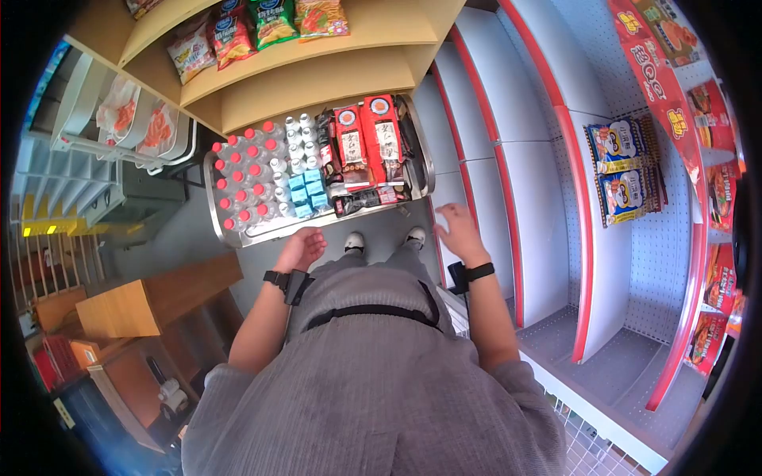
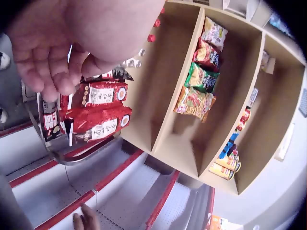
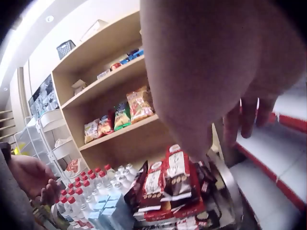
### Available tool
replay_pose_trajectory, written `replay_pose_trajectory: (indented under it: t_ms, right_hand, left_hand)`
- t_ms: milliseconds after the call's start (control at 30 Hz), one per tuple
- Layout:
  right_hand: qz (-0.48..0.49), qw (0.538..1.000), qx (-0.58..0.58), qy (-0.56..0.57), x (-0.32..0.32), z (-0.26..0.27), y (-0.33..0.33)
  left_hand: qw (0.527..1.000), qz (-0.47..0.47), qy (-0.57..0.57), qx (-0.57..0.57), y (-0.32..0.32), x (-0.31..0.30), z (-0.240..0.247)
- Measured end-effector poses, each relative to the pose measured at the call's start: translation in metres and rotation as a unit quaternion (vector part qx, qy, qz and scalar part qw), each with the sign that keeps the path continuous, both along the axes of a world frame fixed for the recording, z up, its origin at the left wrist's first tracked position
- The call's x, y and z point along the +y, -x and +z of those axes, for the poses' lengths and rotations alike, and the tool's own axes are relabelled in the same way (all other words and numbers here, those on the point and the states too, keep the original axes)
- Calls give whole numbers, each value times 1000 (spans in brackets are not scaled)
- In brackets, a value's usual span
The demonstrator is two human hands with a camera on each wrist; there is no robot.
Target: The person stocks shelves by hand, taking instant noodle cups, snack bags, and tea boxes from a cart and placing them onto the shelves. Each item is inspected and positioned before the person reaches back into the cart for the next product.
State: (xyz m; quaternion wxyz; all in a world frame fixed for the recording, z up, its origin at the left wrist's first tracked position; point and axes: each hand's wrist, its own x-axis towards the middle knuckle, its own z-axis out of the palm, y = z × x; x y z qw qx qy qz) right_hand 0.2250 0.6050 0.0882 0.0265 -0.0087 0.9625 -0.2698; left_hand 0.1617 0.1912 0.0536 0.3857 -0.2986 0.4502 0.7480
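Both of the person's hands hang in front of the body, holding nothing. The left hand [image 1: 302,247], fingers loosely bent, is close to the near edge of a metal-rimmed cart [image 1: 279,232]. Off the cart's right corner is the right hand [image 1: 462,233], nearest the white shelves. On the cart stand rows of red-capped bottles [image 1: 248,173] at left and white-capped bottles [image 1: 295,151] in the middle. Small light-blue cartons [image 1: 308,193] sit in front of these. Red snack bags [image 3: 178,173] lie at the right, with a black packet [image 1: 357,201] along the near edge.
A wooden shelf unit [image 1: 317,65] behind the cart carries several chip bags [image 1: 274,20]. White shelves with red edges [image 1: 516,182] rise at right, with blue-and-yellow packets [image 1: 621,170] hanging there. At left are a rack of white bins [image 1: 79,103] and a wooden cabinet [image 1: 159,301].
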Motion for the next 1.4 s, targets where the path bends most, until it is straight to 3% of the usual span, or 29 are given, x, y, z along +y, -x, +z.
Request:
replay_pose_trajectory:
  t_ms: [33,100,367,433,567,667,767,833,900,967,1033,1067,1167,1300,1400]
  right_hand:
    - [2,1000,-3,-2,-7,-6,-4]
    - [39,975,-215,27,-16,-16,-8]
    - [53,961,-265,61,-20,-71,9]
    - [6,959,-235,159,-24,-84,24]
    - [-28,943,-227,242,-17,-141,60]
    - [-142,900,-246,331,-12,-186,89]
    - [-207,885,-265,323,-22,-175,119]
    - [-209,902,-224,305,-22,-206,134]
    - [-283,884,-226,297,-37,-184,152]
    - [-279,884,-265,266,-43,-178,167]
    - [-211,953,-181,123,-51,-182,172]
    - [-226,919,-246,209,-54,-156,179]
    - [-291,915,-195,201,-62,-164,187]
    - [-294,927,-185,140,-63,-167,189]
    - [-230,945,-186,138,-57,-171,192]
  left_hand:
    - [1000,7,11,-8,-2,-11,-1]
    - [1000,26,3,-16,-7,-32,-10]
    - [989,137,-35,-38,-26,-43,2]
    - [984,165,-38,-54,-31,-37,3]
    - [972,216,-45,-77,-44,-35,7]
    - [966,248,-35,-69,-53,-39,16]
    - [957,284,-16,-58,-58,-41,22]
    - [944,323,-13,-65,-68,-42,19]
    - [940,336,-26,-54,-76,-35,28]
    - [933,352,-29,-64,-86,-29,33]
    - [928,365,-16,-69,-93,-25,37]
    - [925,373,-8,-74,-95,-24,38]
    - [913,396,25,-91,-97,-20,42]
    - [909,408,15,-86,-97,-8,43]
    - [915,394,16,-80,-91,4,41]
